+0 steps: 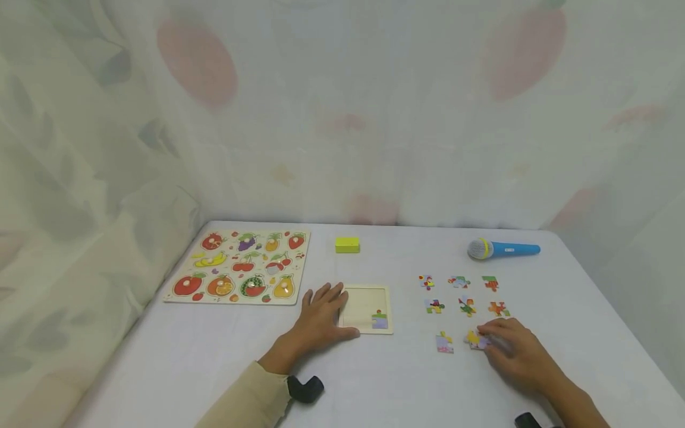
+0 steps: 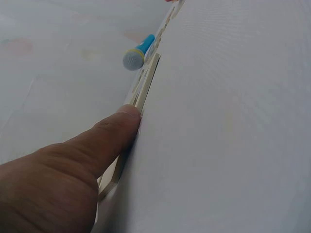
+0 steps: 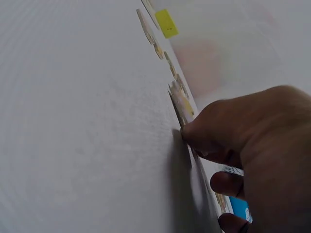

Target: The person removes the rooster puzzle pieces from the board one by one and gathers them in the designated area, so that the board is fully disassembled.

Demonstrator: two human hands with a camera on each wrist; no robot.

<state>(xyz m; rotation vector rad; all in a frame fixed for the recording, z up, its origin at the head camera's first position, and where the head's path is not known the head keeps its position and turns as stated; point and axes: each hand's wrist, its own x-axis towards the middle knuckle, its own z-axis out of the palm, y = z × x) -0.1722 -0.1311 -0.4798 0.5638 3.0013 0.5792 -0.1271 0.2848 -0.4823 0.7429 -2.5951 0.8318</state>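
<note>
My left hand (image 1: 321, 318) lies spread over the left side of a square wooden puzzle tray (image 1: 390, 297), its thumb (image 2: 114, 131) along the near edge. One jigsaw piece (image 1: 379, 321), purple and green, sits in the tray's near right corner. To the right, my right hand (image 1: 516, 353) pinches a yellow and purple jigsaw piece (image 1: 475, 340) between thumb and fingers, low over the table; the fingertips hide part of it. Beside that piece lies another purple and yellow jigsaw piece (image 1: 444, 343). Several more loose pieces (image 1: 467, 306) are laid out in rows behind these.
A fruit peg puzzle board (image 1: 235, 276) occupies the table's left side. Behind the tray stands a yellow-green block (image 1: 347, 245). A blue toy microphone (image 1: 505, 249) lies at the back right. Patterned cloth (image 1: 342, 119) hangs behind the white table (image 1: 385, 386).
</note>
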